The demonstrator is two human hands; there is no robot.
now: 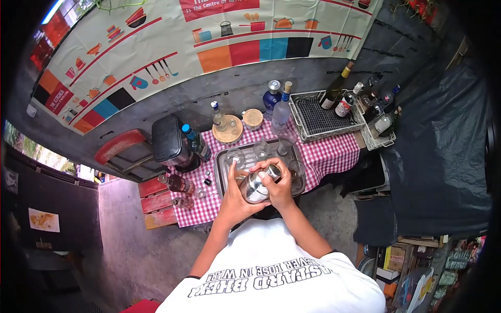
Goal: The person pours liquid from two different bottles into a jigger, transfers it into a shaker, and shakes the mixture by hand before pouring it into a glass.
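Head camera looks steeply down, from well above, onto the table.

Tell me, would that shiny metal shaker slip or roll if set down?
The metal shaker looks polished, so probably slippery; both the left hand and right hand wrap it. Its rounded body would likely roll if laid sideways. Nearby glasses on the tray seem fragile.

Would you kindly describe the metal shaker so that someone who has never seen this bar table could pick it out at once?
Find the red-checked tablecloth and the metal tray in its middle, ringed with clear glasses. Just in front of the tray, the left hand and right hand clasp the shaker. It is the only shiny steel vessel there, tilted, while its neighbours are see-through glass.
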